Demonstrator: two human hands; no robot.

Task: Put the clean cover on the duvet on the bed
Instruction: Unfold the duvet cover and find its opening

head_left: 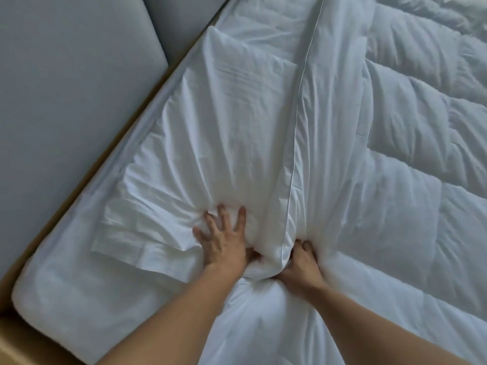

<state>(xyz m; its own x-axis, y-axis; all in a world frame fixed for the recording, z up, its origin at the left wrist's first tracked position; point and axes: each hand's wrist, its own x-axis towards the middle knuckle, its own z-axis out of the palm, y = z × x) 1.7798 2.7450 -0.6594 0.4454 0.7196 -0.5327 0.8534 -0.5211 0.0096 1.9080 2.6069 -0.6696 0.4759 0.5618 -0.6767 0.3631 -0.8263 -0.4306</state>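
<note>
White crumpled cover [224, 140] on quilted duvet [408, 154]: left hand [224, 241] presses it, fingers splayed; right hand [303, 264] clutches it, fingers curled.

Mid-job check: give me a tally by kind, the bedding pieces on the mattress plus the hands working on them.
duvet: 1
cover: 1
hands: 2 (left hand, right hand)
Total: 4

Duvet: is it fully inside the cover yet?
Partly out. The quilted duvet lies bare right of the cover and its piped edge.

White cover [224, 122] creased, bunched over quilted duvet [395, 167] edge; duvet spread across bed [66, 293].
</note>
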